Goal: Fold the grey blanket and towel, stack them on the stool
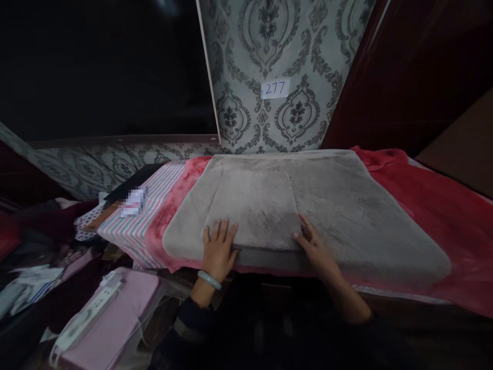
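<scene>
- Left hand (219,252) and right hand (314,249), lower middle of the frame: bare.
- Bangle (209,279) on the left wrist: smooth, rounded, pale grey-green, faintly glossy.
- Left sleeve (196,317), bottom left of centre: dark navy, with a paler greyish band.
- Right sleeve (372,334), bottom right of centre: nearly black, forearm bare beyond it, finer detail lost in shadow.

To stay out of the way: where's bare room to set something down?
Bare: the right of the grey cloth, between right hand and red blanket; the pink surface, right of the power strip. Crowded: the clothes at left.
</scene>
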The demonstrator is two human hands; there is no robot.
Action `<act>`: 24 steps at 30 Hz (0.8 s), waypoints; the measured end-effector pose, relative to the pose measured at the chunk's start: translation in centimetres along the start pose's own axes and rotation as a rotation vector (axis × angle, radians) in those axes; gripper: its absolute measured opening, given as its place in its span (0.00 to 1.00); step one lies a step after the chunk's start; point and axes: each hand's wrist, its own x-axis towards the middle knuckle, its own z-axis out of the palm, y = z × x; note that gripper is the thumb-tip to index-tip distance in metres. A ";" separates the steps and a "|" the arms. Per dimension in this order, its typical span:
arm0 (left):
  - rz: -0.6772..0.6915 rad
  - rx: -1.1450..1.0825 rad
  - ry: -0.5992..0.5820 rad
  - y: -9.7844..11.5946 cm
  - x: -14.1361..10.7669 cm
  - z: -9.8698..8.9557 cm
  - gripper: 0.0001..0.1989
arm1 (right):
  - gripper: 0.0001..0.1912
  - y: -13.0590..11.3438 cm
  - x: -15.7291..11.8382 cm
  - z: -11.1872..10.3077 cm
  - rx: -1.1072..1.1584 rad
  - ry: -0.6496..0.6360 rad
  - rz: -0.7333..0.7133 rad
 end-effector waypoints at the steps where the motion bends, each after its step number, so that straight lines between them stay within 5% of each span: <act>1: -0.024 0.000 0.004 -0.4 -0.2 -0.1 0.34 | 0.43 -0.3 0.0 -0.1 0.012 -0.013 0.025; 8: -0.073 -0.156 -0.093 -3.1 -0.6 -2.2 0.34 | 0.32 -0.6 0.1 -1.3 -0.180 -0.110 -0.043; 12: -0.106 -0.233 -0.015 -4.1 -0.6 -2.9 0.27 | 0.29 -1.3 -0.4 -1.2 -0.556 0.065 -0.267; 15: -0.064 -0.234 0.055 -3.0 -0.5 -2.8 0.26 | 0.30 -3.0 -0.7 0.7 -0.758 0.066 -0.441; 18: 0.047 -0.189 0.049 -0.7 -0.2 -2.0 0.28 | 0.32 -4.3 -0.9 4.1 -0.880 -0.177 -0.515; 21: 0.080 -0.131 -0.009 1.1 0.0 -0.7 0.30 | 0.33 -3.9 -1.4 6.9 -1.028 -0.326 -0.532; 24: 0.036 -0.088 -0.014 1.0 -0.2 0.3 0.31 | 0.34 -2.9 -2.0 7.8 -1.111 -0.321 -0.552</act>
